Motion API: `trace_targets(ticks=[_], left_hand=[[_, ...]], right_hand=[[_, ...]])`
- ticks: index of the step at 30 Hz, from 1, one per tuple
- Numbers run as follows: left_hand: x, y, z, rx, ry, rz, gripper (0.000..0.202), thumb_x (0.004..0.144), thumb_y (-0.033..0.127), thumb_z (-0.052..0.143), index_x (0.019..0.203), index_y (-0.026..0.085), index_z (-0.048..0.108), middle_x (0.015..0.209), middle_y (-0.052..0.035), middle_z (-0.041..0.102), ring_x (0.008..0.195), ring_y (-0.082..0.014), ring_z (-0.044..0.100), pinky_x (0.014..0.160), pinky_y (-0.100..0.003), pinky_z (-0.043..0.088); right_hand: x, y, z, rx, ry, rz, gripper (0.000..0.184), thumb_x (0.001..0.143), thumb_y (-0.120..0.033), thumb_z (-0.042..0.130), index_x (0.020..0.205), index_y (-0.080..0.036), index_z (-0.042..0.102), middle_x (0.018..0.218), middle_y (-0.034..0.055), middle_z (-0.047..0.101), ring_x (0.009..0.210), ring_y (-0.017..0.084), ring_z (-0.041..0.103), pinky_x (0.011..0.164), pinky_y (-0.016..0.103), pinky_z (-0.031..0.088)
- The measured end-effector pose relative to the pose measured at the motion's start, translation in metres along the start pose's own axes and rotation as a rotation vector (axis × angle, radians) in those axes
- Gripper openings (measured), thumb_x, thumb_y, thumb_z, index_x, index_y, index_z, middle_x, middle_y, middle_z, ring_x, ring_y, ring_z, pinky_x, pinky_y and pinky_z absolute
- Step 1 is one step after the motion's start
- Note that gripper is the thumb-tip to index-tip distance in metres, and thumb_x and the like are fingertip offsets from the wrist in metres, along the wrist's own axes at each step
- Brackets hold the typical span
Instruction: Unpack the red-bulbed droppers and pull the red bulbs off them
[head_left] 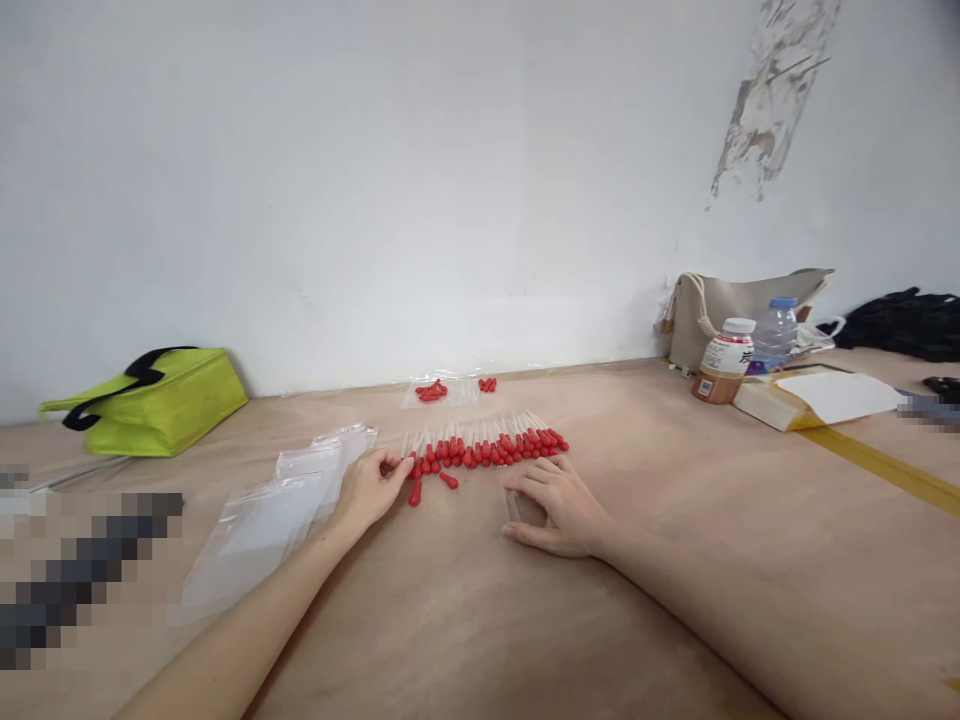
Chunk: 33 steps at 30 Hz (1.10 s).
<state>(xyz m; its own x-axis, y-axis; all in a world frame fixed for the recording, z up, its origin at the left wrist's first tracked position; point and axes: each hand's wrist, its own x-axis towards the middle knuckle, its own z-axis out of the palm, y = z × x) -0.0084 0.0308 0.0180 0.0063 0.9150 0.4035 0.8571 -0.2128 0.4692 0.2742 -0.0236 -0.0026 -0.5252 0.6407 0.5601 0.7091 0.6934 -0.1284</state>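
A long row of droppers [484, 452] with red rubber bulbs and clear thin tubes lies on the brown-covered table, bulbs toward me. At the row's left end, my left hand [373, 487] pinches a red-bulbed dropper between thumb and fingers. Just in front of that end are two loose red bulbs, one [415, 492] upright in view and one [448, 481] slanted. My right hand [559, 505] rests on the table below the row's right part, thumb and fingers apart. Clear tubes [513, 505] lie beside its fingertips; whether the fingers touch them is hard to tell.
Clear zip bags [274, 515] overlap left of my left hand. Farther back, small bags hold red bulbs [431, 391]. A lime-green bag [169, 400] stands left. At right are a drink bottle [724, 362], a water bottle [776, 335], a beige bag [686, 325] and white paper [840, 398].
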Motion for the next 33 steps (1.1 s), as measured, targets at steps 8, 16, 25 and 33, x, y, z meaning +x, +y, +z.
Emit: trace_targets(ticks=[8,16,25,33], left_hand=[[-0.018,0.008,-0.011,-0.191,0.197,0.08,0.026,0.077,0.041,0.049,0.08,0.017,0.059,0.079,-0.0028,0.062,0.073,-0.0163,0.056,0.066,-0.025,0.042],[-0.047,0.045,0.013,-0.217,-0.083,0.605,0.013,0.084,0.026,0.047,0.087,0.018,0.057,0.084,-0.0045,0.056,0.08,-0.0153,0.052,0.071,-0.029,0.043],[-0.052,0.05,0.023,-0.195,-0.104,0.689,0.016,0.082,0.025,0.05,0.095,0.017,0.055,0.09,-0.0066,0.055,0.086,-0.017,0.051,0.076,-0.031,0.043],[-0.057,0.052,0.026,-0.123,-0.113,0.784,0.015,0.085,0.023,0.046,0.082,0.018,0.06,0.073,-0.0026,0.057,0.071,-0.0141,0.049,0.068,-0.029,0.04]], right_hand=[[-0.001,0.004,0.004,0.07,0.177,0.114,0.037,0.08,-0.037,0.05,0.113,-0.019,0.049,0.103,0.0095,0.055,0.095,0.021,0.05,0.081,0.036,0.038],[-0.002,0.006,0.003,0.008,0.235,-0.003,0.054,0.078,-0.045,0.053,0.123,-0.02,0.042,0.113,0.0109,0.05,0.104,0.023,0.045,0.088,0.04,0.035],[0.001,0.002,0.009,0.003,0.133,-0.161,0.021,0.087,-0.032,0.045,0.086,-0.021,0.063,0.071,0.002,0.059,0.073,0.014,0.047,0.077,0.034,0.029],[0.004,-0.011,0.009,0.012,0.171,-0.232,0.023,0.087,-0.027,0.044,0.075,-0.018,0.061,0.062,0.0005,0.055,0.065,0.012,0.042,0.074,0.032,0.027]])
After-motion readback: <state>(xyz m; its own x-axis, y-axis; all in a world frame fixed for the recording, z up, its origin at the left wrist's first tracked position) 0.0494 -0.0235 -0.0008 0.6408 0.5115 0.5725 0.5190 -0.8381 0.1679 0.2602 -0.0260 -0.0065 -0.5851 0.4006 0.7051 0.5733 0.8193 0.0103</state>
